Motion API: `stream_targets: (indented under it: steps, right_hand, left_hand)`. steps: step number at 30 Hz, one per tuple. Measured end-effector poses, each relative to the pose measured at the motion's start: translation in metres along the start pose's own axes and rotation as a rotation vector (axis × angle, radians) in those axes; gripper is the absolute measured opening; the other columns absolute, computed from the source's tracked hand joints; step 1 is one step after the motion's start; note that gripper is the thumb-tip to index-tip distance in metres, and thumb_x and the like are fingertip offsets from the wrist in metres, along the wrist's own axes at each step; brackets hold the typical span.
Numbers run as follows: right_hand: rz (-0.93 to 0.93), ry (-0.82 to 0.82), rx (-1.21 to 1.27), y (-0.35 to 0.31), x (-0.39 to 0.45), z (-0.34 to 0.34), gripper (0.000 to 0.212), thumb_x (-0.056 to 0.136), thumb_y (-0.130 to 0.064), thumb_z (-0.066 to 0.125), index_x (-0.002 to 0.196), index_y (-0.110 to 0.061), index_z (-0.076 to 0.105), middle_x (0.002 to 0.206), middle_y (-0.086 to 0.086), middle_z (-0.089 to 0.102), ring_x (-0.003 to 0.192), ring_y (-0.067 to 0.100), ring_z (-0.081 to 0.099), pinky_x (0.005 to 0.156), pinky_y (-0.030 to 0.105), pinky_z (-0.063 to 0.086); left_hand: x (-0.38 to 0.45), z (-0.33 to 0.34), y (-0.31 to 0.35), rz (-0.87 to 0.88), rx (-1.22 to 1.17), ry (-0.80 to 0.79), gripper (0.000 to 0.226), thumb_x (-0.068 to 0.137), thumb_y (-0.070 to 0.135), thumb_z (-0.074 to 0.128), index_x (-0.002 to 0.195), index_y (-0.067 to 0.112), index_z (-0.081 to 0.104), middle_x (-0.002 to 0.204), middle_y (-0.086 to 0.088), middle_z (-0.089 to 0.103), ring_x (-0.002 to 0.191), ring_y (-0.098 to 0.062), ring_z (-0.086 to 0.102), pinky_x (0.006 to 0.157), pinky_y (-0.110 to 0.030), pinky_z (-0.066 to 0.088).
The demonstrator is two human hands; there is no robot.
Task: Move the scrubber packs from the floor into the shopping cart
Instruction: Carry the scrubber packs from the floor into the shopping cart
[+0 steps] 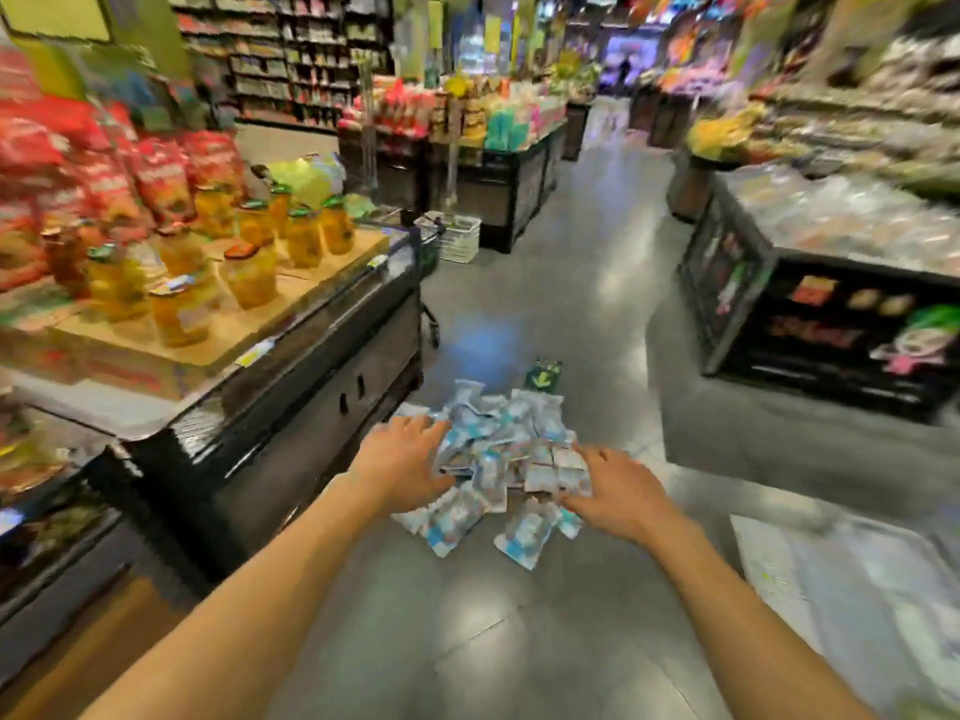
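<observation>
Supermarket aisle, blurred by motion, with both hands at a heap on the floor.

Grey floor [519, 641] at frame centre carries the scrubber packs [498, 459], their print unreadable. Left hand [405, 462] lies spread on the heap's left edge, right hand [613, 493] on its right; fingers [423, 426] splayed, clasping nothing. A shopping cart [449, 236] stands half hidden behind the table [291, 356] of jars [249, 272] at left.
</observation>
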State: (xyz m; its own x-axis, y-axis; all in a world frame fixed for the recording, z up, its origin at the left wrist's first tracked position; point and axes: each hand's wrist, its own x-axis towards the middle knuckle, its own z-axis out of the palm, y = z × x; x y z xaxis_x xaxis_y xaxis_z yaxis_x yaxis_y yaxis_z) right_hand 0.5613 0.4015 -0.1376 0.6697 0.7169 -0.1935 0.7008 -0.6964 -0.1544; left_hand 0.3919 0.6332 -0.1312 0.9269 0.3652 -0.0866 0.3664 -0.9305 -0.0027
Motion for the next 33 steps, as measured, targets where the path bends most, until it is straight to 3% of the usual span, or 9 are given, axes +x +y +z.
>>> stream_targets:
  steps: [3,7,18,26,33]
  right_hand:
    - [0.087,0.017,0.042,0.038,0.018,-0.008,0.087,0.082,-0.073,0.054,0.155,-0.03,0.035,0.153,0.006,0.048,0.138,0.029,0.049,0.107,0.038,0.043]
    - [0.173,-0.003,0.084,0.069,0.063,-0.009,0.085,0.089,-0.067,0.059,0.157,-0.025,0.032,0.16,0.005,0.04,0.145,0.027,0.04,0.114,0.039,0.036]
    - [0.301,-0.07,0.171,0.112,0.258,-0.017,0.082,0.094,-0.063,0.057,0.159,-0.025,0.026,0.163,0.002,0.033,0.148,0.024,0.036,0.112,0.035,0.033]
    - [0.388,-0.213,0.209,0.175,0.373,0.018,0.079,0.093,-0.06,0.059,0.159,-0.029,0.026,0.162,0.0,0.035,0.147,0.024,0.037,0.111,0.035,0.034]
    - [0.43,-0.295,0.261,0.257,0.496,0.106,0.079,0.092,-0.057,0.063,0.157,-0.026,0.03,0.159,0.003,0.039,0.145,0.026,0.04,0.111,0.037,0.037]
  left_hand:
    - [0.057,0.0,0.017,0.052,-0.018,-0.001,0.078,0.094,0.06,0.052,0.158,0.022,0.029,0.157,-0.006,0.042,0.143,-0.031,0.042,0.113,-0.045,0.039]
    - [0.132,0.013,0.018,0.068,-0.053,-0.032,0.077,0.091,0.066,0.052,0.154,0.025,0.033,0.156,-0.004,0.043,0.143,-0.03,0.041,0.113,-0.048,0.038]
    - [0.351,0.061,-0.034,0.068,-0.109,-0.207,0.079,0.092,0.067,0.048,0.156,0.026,0.028,0.155,-0.004,0.043,0.14,-0.033,0.044,0.114,-0.052,0.037]
    - [0.49,0.117,-0.024,0.098,-0.16,-0.334,0.073,0.094,0.064,0.048,0.153,0.025,0.032,0.151,-0.001,0.046,0.138,-0.028,0.046,0.11,-0.047,0.041]
    - [0.616,0.212,-0.003,0.124,-0.152,-0.442,0.075,0.093,0.063,0.052,0.155,0.027,0.03,0.155,-0.003,0.042,0.142,-0.029,0.041,0.113,-0.048,0.037]
